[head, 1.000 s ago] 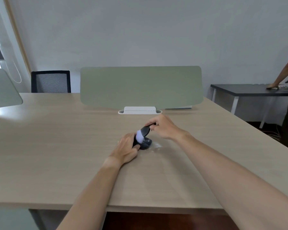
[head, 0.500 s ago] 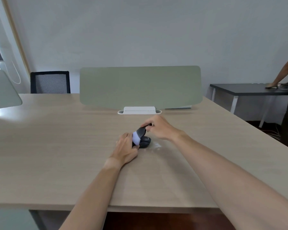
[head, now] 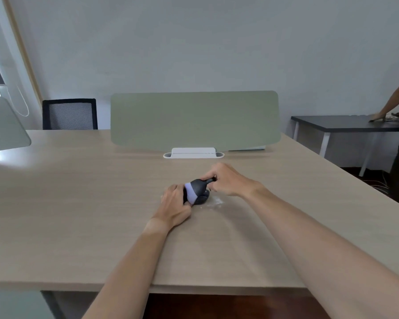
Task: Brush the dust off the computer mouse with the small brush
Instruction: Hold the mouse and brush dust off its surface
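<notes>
Right around the middle of the frame, on the light wood desk, the dark computer mouse sits tucked between both hands, with the left hand curled around its left side, gripping it against the desk. The right hand comes in from the right, pinching the thin black handle of the small brush, whose pale bristles lie on top of the mouse right next to the left fingers. There's a little whitish dust patch on the desk just right of the mouse, below the right hand.
</notes>
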Motion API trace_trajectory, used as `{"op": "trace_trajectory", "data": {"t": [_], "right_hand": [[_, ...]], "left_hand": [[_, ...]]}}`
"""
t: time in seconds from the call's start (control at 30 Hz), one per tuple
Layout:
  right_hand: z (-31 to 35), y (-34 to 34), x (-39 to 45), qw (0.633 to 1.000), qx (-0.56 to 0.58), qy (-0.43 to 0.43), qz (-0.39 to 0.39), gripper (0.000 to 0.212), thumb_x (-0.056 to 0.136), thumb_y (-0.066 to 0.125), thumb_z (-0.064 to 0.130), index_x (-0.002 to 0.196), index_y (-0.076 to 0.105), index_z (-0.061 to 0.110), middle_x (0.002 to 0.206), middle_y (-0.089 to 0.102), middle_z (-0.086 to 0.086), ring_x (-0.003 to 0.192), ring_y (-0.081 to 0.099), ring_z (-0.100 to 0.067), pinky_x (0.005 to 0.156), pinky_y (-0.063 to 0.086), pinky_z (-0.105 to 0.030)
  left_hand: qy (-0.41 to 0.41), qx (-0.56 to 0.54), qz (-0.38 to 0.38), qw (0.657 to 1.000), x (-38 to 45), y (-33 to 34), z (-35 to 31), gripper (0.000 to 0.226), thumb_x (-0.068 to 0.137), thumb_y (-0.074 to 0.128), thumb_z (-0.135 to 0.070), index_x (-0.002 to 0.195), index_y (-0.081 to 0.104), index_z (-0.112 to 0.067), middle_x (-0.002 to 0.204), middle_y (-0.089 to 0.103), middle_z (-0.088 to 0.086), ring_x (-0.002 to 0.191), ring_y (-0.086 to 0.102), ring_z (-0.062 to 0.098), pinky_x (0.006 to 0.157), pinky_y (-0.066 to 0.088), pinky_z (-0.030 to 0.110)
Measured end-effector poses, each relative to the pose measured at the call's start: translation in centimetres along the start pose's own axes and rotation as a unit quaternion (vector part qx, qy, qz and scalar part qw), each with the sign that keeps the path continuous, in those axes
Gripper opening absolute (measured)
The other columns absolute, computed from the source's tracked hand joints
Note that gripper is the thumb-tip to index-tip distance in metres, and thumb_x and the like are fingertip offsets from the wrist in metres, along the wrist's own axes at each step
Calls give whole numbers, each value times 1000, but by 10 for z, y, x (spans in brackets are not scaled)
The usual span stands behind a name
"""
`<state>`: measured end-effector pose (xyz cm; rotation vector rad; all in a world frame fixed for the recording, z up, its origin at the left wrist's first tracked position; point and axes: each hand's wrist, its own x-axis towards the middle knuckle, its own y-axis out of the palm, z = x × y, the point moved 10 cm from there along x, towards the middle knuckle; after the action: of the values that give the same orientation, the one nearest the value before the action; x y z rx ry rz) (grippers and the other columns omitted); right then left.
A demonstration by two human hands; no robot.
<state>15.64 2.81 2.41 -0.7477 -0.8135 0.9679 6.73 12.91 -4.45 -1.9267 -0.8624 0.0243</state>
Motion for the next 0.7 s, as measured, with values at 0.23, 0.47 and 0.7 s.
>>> {"op": "trace_trajectory", "data": {"t": [0.23, 0.47, 0.7], "right_hand": [[-22, -30, -6, 999, -44, 20, -10, 34, 72, 49, -11, 64, 62, 20, 59, 39, -1, 62, 28, -18, 55, 29, -27], [-5, -10, -5, 1000, 0, -10, -11, 47, 72, 58, -10, 101, 81, 19, 62, 56, 16, 62, 40, -7, 57, 37, -16], [-31, -38, -3, 998, -5, 45, -35, 49, 68, 57, -12, 95, 82, 20, 57, 60, 9, 55, 39, -8, 52, 35, -18]], "left_hand": [[1, 5, 5, 1000, -1, 3, 0, 47, 86, 57, -23, 130, 48, -12, 127, 51, 10, 125, 41, 29, 108, 31, 38], [3, -4, -11, 1000, -1, 0, 0, 39, 82, 60, -24, 119, 54, -11, 118, 57, 9, 116, 49, 29, 100, 38, 37], [1, 12, -17, 1000, -1, 2, 0, 46, 84, 61, -29, 125, 51, -11, 122, 56, 10, 119, 46, 30, 102, 35, 37]]}}
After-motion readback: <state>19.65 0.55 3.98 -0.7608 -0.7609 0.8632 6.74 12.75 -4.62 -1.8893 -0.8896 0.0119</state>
